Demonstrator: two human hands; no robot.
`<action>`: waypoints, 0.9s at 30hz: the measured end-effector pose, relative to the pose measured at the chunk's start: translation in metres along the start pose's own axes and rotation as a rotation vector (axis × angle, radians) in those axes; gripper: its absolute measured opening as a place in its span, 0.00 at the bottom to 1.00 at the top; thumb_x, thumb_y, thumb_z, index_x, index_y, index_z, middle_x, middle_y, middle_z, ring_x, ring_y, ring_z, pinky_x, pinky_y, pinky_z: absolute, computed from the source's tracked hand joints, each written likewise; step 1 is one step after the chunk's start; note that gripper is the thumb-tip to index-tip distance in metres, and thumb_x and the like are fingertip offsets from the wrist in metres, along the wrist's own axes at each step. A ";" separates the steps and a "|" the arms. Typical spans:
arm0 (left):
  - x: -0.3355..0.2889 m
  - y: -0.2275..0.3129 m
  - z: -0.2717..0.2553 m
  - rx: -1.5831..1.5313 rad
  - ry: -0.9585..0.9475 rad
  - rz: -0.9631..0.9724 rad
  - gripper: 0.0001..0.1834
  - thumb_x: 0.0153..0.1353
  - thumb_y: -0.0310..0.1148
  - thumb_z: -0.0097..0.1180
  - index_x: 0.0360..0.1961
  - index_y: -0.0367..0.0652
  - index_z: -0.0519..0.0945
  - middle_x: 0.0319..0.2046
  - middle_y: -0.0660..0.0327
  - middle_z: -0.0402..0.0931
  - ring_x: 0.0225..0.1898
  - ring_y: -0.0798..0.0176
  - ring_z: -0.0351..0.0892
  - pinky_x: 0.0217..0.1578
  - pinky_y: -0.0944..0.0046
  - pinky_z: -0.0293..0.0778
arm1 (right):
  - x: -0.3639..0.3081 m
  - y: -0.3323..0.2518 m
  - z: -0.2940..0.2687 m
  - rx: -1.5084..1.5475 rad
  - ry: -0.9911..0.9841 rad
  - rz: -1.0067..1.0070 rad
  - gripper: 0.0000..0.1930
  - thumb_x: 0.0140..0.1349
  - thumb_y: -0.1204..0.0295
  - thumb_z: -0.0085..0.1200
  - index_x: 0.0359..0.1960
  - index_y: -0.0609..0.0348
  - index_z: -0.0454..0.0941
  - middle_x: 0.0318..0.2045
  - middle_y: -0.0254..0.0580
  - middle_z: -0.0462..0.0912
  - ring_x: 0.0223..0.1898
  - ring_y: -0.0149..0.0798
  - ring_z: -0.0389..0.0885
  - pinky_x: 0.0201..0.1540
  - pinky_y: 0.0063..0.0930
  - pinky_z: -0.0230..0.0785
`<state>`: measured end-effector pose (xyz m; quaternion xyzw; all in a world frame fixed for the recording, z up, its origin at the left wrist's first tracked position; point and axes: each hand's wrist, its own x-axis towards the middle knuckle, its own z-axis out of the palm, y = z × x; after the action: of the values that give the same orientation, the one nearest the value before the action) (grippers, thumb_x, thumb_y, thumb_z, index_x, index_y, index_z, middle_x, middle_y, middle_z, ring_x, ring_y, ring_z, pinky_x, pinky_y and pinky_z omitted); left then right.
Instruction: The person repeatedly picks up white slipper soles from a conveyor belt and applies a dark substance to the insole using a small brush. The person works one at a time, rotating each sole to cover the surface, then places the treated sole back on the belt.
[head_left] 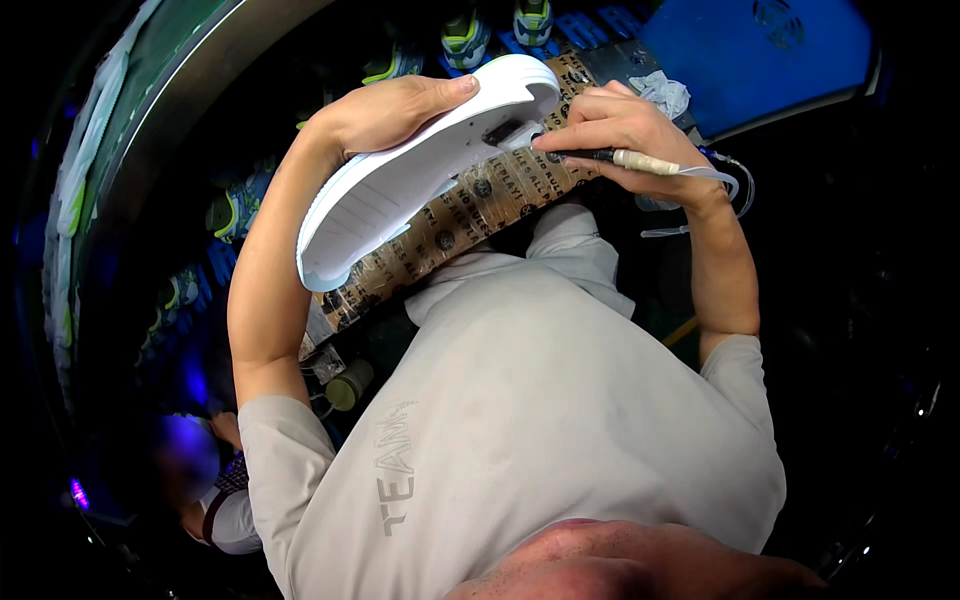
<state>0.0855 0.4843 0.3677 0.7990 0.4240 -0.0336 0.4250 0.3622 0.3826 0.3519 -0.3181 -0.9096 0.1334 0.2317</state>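
My left hand (395, 112) grips a white shoe sole (365, 205) by its outer edge, the thumb lying along the rim. The sole is tilted with its hollow inner side turned up toward me. In my right hand (640, 130) is a pen-shaped applicator (640, 160), black at the front and pale at the back, with a clear tube running off its rear end. Its front end is at the sole's inner side, close to the rim; I cannot tell whether it touches. Below the sole is a support wrapped in printed brown tape (470, 215).
A blue panel (770, 60) lies at the far right, beside a crumpled whitish wad (662, 95). Several shoe uppers (465, 42) stand on blue holders along the far and left sides. A curved metal edge (225, 50) borders the left. Another person (225, 500) is at lower left.
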 end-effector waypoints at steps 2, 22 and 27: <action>0.001 -0.004 0.000 -0.028 0.008 0.011 0.44 0.67 0.72 0.36 0.55 0.41 0.83 0.43 0.47 0.83 0.44 0.56 0.83 0.46 0.61 0.77 | 0.000 0.001 -0.006 -0.009 -0.050 -0.052 0.17 0.55 0.70 0.68 0.48 0.48 0.86 0.28 0.29 0.80 0.32 0.33 0.74 0.40 0.30 0.60; 0.027 -0.011 -0.378 -0.504 1.054 0.464 0.27 0.73 0.38 0.40 0.64 0.27 0.61 0.59 0.42 0.71 0.51 0.45 0.80 0.51 0.54 0.82 | -0.062 -0.012 0.017 0.830 0.498 0.159 0.17 0.56 0.69 0.68 0.43 0.70 0.85 0.29 0.43 0.81 0.31 0.35 0.74 0.35 0.26 0.65; -0.040 -0.099 -0.355 0.303 1.642 -0.140 0.22 0.68 0.39 0.48 0.57 0.36 0.79 0.48 0.45 0.82 0.49 0.50 0.85 0.47 0.57 0.80 | -0.079 -0.011 0.046 0.855 0.401 0.305 0.17 0.55 0.72 0.67 0.46 0.68 0.85 0.27 0.39 0.79 0.29 0.31 0.71 0.33 0.24 0.62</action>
<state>-0.1190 0.7370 0.5459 0.5899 0.6384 0.4761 -0.1338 0.3880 0.3194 0.2899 -0.3433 -0.6540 0.4632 0.4897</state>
